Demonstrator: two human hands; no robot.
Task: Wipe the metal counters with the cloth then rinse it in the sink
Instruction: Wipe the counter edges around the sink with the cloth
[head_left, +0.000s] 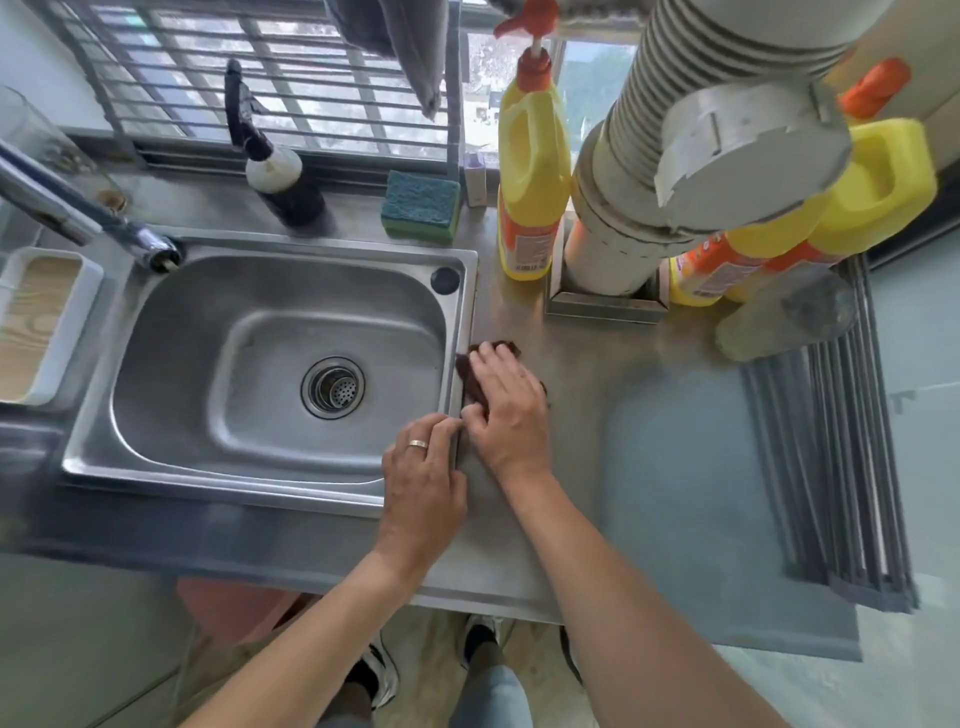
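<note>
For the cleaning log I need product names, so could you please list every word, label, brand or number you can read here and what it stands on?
No text here can be read.
Upright yellow bottle: orange and white label low on its front, print too blurred to read.
Tilted yellow bottles: orange labels, print too blurred.
Small box on the window ledge: nothing legible.
Sponge, cloth, sink: no markings visible.

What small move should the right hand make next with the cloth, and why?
Probably slide the cloth away from the sink across the counter. The right hand presses it flat beside the sink's rim, so that edge is covered and the rest looks unwiped.
</note>
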